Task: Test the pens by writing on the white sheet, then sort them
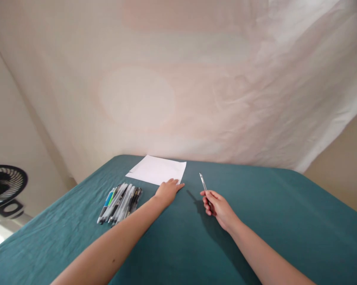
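Note:
My left hand [167, 190] lies flat with fingers stretched out, its fingertips on the near right corner of a white sheet of paper [157, 169]. My right hand [217, 206] is closed around a slim pen [203, 183], which points up and away from me above the cloth. A bundle of several pens [120, 202] lies to the left of my left forearm.
A teal cloth [270, 221] covers the table. A pale wrinkled sheet [196, 87] hangs behind the table's far edge. A black fan [3, 186] stands off the table at the left.

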Tool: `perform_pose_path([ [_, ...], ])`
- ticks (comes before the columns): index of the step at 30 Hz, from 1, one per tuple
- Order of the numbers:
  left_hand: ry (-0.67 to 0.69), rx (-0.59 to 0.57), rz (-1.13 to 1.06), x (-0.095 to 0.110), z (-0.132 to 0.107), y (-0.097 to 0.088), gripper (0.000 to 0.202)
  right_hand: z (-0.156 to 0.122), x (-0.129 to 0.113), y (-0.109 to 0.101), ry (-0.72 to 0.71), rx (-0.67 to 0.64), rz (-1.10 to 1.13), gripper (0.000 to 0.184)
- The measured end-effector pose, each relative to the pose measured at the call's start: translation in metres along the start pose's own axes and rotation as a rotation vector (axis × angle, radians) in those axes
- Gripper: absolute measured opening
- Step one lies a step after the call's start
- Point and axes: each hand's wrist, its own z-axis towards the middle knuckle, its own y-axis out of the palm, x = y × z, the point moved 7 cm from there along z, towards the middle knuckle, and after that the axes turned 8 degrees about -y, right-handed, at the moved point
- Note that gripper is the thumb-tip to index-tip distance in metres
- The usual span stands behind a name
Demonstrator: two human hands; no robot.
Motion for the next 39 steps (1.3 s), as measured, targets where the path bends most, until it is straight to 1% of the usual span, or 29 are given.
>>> perform_pose_path([
  [2, -0.019, 0.001, 0.032, -0.01, 0.009, 0.001, 0.05, 0.002, 0.001, -0.002, 0.005, -0.017, 0.007, 0.033],
  [5, -0.049, 0.001, 0.087, -0.016, 0.017, 0.003, 0.046, 0.0, 0.001, 0.001, -0.001, -0.051, -0.032, 0.033],
  [8, -0.066, 0.003, 0.124, -0.02, 0.02, 0.005, 0.046, -0.002, 0.001, 0.006, -0.019, -0.09, -0.093, 0.034],
  [11, -0.099, -0.002, 0.136, -0.032, 0.02, 0.005, 0.045, -0.001, 0.002, 0.007, -0.029, -0.112, -0.126, 0.035],
  [15, -0.191, -0.013, 0.101, -0.056, 0.018, -0.003, 0.037, 0.001, 0.003, 0.006, -0.029, -0.12, -0.138, 0.034],
  [17, -0.23, -0.012, 0.057, -0.061, 0.015, -0.011, 0.035, 0.001, 0.003, 0.005, -0.028, -0.109, -0.126, 0.034],
  [18, -0.243, -0.007, 0.028, -0.059, 0.013, -0.016, 0.034, 0.001, 0.003, 0.005, -0.025, -0.101, -0.109, 0.034],
  [20, -0.252, 0.007, -0.048, -0.045, 0.006, -0.026, 0.033, 0.0, 0.001, 0.005, -0.018, -0.085, -0.046, 0.033],
  [21, -0.24, 0.011, -0.097, -0.032, 0.002, -0.03, 0.032, 0.0, -0.002, 0.006, -0.019, -0.076, -0.002, 0.033],
  [23, -0.18, -0.005, -0.223, 0.001, -0.01, -0.037, 0.029, -0.002, -0.007, 0.008, -0.026, -0.068, 0.086, 0.03],
  [24, -0.141, -0.03, -0.292, 0.02, -0.018, -0.037, 0.027, -0.003, -0.009, 0.01, -0.029, -0.07, 0.123, 0.029],
  [25, -0.09, -0.078, -0.412, 0.039, -0.025, -0.036, 0.028, -0.005, -0.011, 0.012, -0.026, -0.079, 0.149, 0.027],
  [27, -0.02, -0.297, -1.07, 0.074, -0.042, -0.027, 0.034, -0.009, -0.01, 0.019, 0.0, -0.125, 0.16, 0.027],
  [28, -0.004, -0.362, -1.299, 0.086, -0.048, -0.024, 0.035, -0.011, -0.009, 0.022, 0.011, -0.152, 0.142, 0.027],
  [29, -0.013, -0.407, -1.466, 0.093, -0.053, -0.02, 0.034, -0.013, -0.008, 0.025, 0.014, -0.174, 0.109, 0.028],
  [30, -0.038, -0.437, -1.561, 0.096, -0.056, -0.015, 0.034, -0.015, -0.007, 0.026, 0.008, -0.192, 0.067, 0.028],
  [31, -0.069, -0.454, -1.59, 0.095, -0.058, -0.009, 0.034, -0.015, -0.007, 0.026, -0.013, -0.2, 0.02, 0.028],
  [32, -0.099, -0.456, -1.56, 0.091, -0.058, -0.005, 0.034, -0.014, -0.008, 0.024, -0.049, -0.19, -0.031, 0.028],
  [33, -0.117, -0.43, -1.483, 0.085, -0.057, -0.003, 0.033, -0.013, -0.012, 0.019, -0.104, -0.151, -0.089, 0.027],
  [34, -0.119, -0.366, -1.371, 0.077, -0.055, -0.004, 0.031, -0.01, -0.018, 0.012, -0.178, -0.075, -0.163, 0.028],
  [35, -0.104, -0.276, -1.235, 0.069, -0.053, -0.008, 0.029, -0.009, -0.028, 0.002, -0.276, 0.03, -0.261, 0.029],
  [37, -0.046, -0.083, -0.966, 0.056, -0.052, -0.02, 0.023, -0.014, -0.053, -0.013, -0.528, 0.256, -0.529, 0.033],
  [38, -0.01, -0.019, -0.874, 0.054, -0.053, -0.025, 0.022, -0.019, -0.065, -0.012, -0.657, 0.306, -0.688, 0.036],
  [39, 0.019, 0.012, -0.827, 0.054, -0.054, -0.027, 0.021, -0.022, -0.072, -0.005, -0.755, 0.261, -0.833, 0.037],
])
